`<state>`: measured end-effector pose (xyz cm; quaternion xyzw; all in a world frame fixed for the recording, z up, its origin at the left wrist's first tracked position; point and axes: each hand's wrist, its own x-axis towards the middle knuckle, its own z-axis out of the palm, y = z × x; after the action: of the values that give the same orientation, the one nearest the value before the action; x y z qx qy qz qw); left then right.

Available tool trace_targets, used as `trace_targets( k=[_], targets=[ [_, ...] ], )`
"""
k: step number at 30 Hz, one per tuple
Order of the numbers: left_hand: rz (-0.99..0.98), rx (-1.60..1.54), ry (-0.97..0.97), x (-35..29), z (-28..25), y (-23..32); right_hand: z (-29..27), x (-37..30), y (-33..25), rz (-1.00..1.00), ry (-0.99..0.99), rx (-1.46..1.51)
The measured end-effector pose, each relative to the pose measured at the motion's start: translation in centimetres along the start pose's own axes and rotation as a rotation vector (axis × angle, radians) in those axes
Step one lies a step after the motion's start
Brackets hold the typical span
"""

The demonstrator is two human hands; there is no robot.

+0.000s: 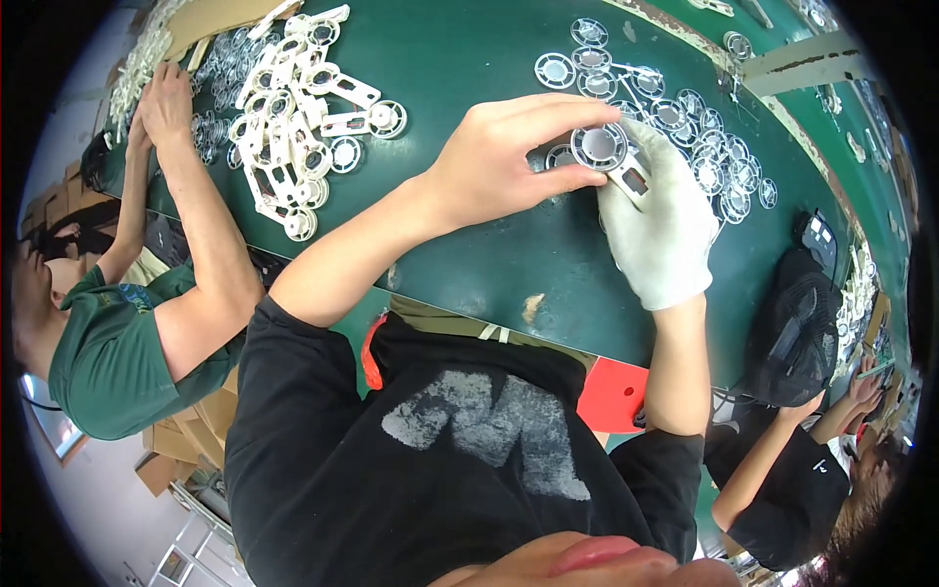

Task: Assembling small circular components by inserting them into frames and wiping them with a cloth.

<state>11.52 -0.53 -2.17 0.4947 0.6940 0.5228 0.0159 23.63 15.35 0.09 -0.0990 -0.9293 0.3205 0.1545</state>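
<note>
Left hand [499, 157]: bare, thumb and forefinger closed on the round white plastic disc [599, 145], pinching its rim from nine o'clock.
Right hand [660, 230]: white-gloved, fingers curled under the disc from six o'clock, gripping its attached tab.
Disc: above the green table [469, 59].
Loose discs [704, 147]: scattered at two o'clock.

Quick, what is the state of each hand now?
Left hand: bare, pinching the round white plastic spool.
Right hand: white-gloved, closed on the same spool's white plastic bracket.
</note>
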Motion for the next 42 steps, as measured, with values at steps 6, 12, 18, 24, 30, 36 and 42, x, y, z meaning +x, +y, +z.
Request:
trace_targets(
  k=[6, 12, 18, 24, 30, 36, 42],
  targets=[
    [0.279, 0.138, 0.016, -0.1, 0.3, -0.1, -2.5, 0.7, -0.1, 0.365, -0.283, 0.58],
    [0.416, 0.17, 0.051, 0.2, 0.4, 0.3, -3.4, 1.2, -0.2, 0.234, -0.518, 0.252],
    [0.226, -0.185, -0.092, 0.1, -0.4, 0.7, -1.9, 1.0, 0.2, 0.1, -0.456, 0.434],
    [-0.062, -0.53, -0.128, -0.5, 1.2, 0.4, -0.7, 0.0, 0.5, -0.099, -0.237, 0.027],
    [-0.105, -0.644, -0.166, 0.3, 1.2, 0.5, -0.6, -0.8, -0.6, -0.098, -0.129, -0.076],
    [-0.08, -0.486, -0.161, -0.8, -0.4, -0.6, 0.0, 0.2, -0.5, -0.162, -0.243, 0.044],
    [-0.284, -0.515, -0.123, -0.3, -0.4, 0.1, 2.4, 0.5, -0.5, -0.097, -0.151, -0.093]
  ],
)
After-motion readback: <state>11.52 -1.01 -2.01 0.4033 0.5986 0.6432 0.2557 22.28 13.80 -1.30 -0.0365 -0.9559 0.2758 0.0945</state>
